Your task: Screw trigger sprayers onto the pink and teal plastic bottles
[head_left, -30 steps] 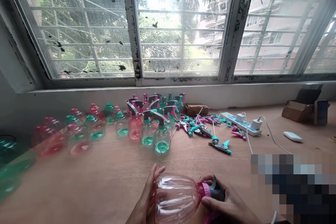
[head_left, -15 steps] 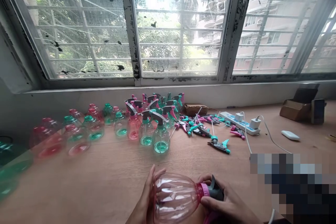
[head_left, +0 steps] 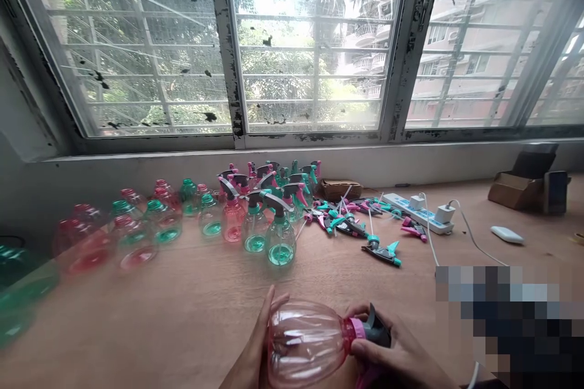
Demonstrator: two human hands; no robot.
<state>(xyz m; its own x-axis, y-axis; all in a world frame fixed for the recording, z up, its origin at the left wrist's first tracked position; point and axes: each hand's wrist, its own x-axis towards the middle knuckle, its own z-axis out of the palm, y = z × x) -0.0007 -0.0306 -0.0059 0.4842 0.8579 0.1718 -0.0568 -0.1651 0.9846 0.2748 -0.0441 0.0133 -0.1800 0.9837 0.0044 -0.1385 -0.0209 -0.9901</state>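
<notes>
A clear pink spray bottle [head_left: 308,340] lies on its side between my two hands at the table's near edge, its neck pointing right. My left hand [head_left: 255,340] is wrapped round the bottle's base end. At the neck, my right hand [head_left: 401,346] grips the black and pink spray head [head_left: 375,329], with the thumb by the pink collar. The spray head sits on the bottle's mouth. Part of the trigger is hidden behind my right hand and the frame's lower edge.
Green and pink bottles with spray heads [head_left: 280,243] stand mid-table; open-topped bottles [head_left: 166,222] stand left. Loose spray heads [head_left: 383,250] lie in a heap beside a power strip [head_left: 420,214]. A white mouse-like object [head_left: 507,234] and a cardboard box [head_left: 515,191] are at right.
Both hands and the bottle have shifted very slightly to the right. The grip on the bottle looks the same, and the other things stay in place.
</notes>
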